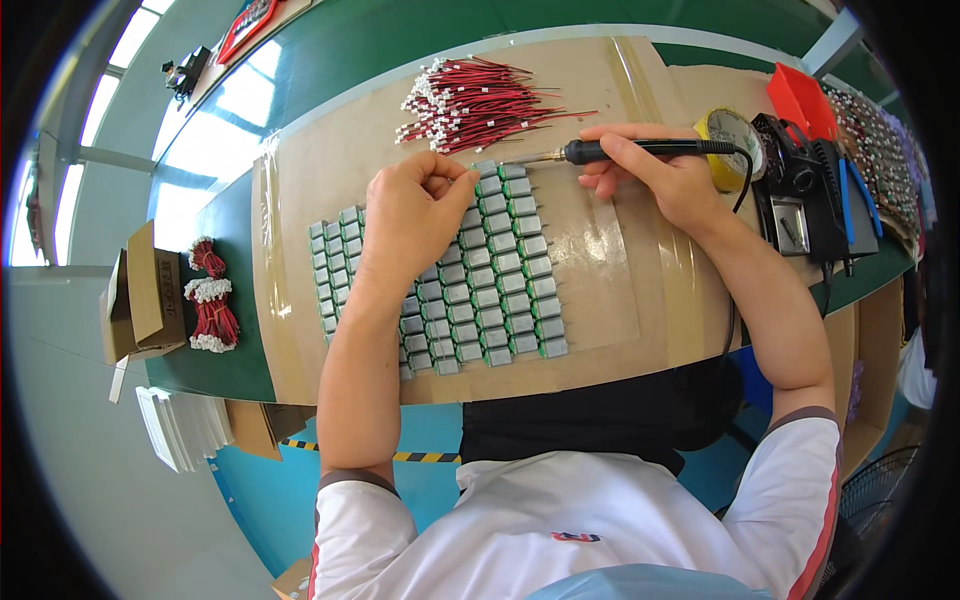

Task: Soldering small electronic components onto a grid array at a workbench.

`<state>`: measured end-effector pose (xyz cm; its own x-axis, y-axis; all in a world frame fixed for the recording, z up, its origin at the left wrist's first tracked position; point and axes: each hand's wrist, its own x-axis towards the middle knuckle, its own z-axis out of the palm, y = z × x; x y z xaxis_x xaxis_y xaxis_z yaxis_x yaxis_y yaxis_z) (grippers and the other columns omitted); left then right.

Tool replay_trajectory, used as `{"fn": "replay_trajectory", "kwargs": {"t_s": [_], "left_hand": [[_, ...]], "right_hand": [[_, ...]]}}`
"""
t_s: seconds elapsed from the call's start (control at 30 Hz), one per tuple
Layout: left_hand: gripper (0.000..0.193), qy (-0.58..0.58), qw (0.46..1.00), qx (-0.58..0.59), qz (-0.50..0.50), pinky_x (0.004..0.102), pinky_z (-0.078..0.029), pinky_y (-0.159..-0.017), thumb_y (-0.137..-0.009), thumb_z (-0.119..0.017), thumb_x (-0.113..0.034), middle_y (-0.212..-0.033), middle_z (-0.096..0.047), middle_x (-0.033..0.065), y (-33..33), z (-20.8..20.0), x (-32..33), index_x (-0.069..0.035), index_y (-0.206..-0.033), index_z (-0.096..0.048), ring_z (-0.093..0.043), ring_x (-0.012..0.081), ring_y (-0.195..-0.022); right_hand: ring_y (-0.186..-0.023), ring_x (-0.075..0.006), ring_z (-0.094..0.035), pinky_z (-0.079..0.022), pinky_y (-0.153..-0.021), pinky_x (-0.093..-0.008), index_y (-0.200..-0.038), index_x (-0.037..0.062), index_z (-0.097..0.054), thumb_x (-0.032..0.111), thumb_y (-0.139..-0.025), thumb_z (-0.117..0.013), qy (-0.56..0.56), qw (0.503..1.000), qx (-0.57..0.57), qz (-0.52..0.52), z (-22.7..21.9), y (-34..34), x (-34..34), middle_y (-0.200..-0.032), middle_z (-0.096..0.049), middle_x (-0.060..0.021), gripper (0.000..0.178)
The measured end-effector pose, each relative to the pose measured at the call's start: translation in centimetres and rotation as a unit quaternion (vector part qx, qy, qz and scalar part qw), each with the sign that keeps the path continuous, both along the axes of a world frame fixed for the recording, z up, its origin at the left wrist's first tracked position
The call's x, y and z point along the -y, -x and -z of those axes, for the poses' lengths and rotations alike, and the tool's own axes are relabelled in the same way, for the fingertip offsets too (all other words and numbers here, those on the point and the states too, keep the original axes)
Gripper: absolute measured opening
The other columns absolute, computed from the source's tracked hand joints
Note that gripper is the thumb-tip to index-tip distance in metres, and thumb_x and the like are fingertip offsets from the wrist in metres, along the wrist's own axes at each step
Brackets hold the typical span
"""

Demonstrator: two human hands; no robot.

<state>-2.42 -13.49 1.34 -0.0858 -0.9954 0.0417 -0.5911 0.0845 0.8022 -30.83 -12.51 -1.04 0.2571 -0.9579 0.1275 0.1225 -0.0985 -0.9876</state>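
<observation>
In the head view, the right hand (pixel 672 178) grips a soldering iron (pixel 586 151), tip near the grey-and-green modules (pixel 485 278) on the tabletop (pixel 254 345); the left hand (pixel 412 210) pinches its fingertips together, contents hidden. Soldering seems underway, calling next for steady tip placement.

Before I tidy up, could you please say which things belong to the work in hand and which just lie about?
Likely in use:
soldering iron in right hand
grey modules
loose red wires

Apparently lying about:
cardboard box
white panels
</observation>
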Motion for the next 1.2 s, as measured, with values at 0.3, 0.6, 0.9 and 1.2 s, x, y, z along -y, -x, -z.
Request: {"fn": "replay_trajectory", "kwargs": {"t_s": [0.3, 0.6, 0.9, 1.2], "left_hand": [[0.015, 0.001, 1.0, -0.008, -0.007, 0.0275, -0.049, -0.059, -0.085, -0.078, -0.015, -0.065, -0.067, 0.0029, -0.1, 0.4, 0.1, 0.0, -0.086, -0.074, -0.059, 0.0093, -0.058], [0.017, 0.033, 0.999, -0.007, 0.004, 0.0224, -0.05, -0.047, -0.091, -0.075, -0.014, -0.069, -0.063, -0.001, -0.4, 0.4, 0.2, 0.002, -0.091, -0.071, -0.055, 0.0043, -0.055], [0.016, 0.021, 0.998, -0.055, -0.024, 0.0258, -0.047, -0.05, -0.088, -0.075, -0.013, -0.063, -0.059, -0.0006, -0.4, -0.2, 0.0, 0.002, -0.086, -0.07, -0.053, 0.0065, -0.055], [0.014, 0.021, 0.999, -0.038, -0.023, 0.0281, -0.045, -0.057, -0.083, -0.074, -0.014, -0.061, -0.059, 0.0005, -0.4, -0.1, -0.1, 0.0, -0.082, -0.071, -0.053, 0.0092, -0.056]], "right_hand": [[-0.085, -0.0196, -0.073, -0.059, -0.08, -0.0308, -0.126, -0.0064, -0.067, 0.012, -0.105, -0.059, 0.007, 1.0, 0.002, -0.02, 0.1, 0.5, -0.1, -0.101, -0.074, -0.0162, 0.03], [-0.105, -0.023, -0.073, -0.056, -0.091, -0.0336, -0.131, 0.0008, -0.062, 0.011, -0.105, -0.058, 0.266, 0.936, -0.23, -0.027, -1.3, -2.1, -0.9, -0.117, -0.072, -0.0138, 0.028], [-0.094, -0.0276, -0.071, -0.057, -0.086, -0.0367, -0.124, 0.0077, -0.068, 0.009, -0.098, -0.067, 0.324, 0.909, -0.263, -0.017, -0.6, -3.2, -0.8, -0.11, -0.072, -0.0128, 0.026], [-0.112, -0.0265, -0.07, -0.054, -0.098, -0.0358, -0.131, 0.0018, -0.062, 0.012, -0.102, -0.062, 0.269, 0.921, -0.272, -0.071, -1.3, -2.4, -0.6, -0.125, -0.071, -0.014, 0.03]]}}
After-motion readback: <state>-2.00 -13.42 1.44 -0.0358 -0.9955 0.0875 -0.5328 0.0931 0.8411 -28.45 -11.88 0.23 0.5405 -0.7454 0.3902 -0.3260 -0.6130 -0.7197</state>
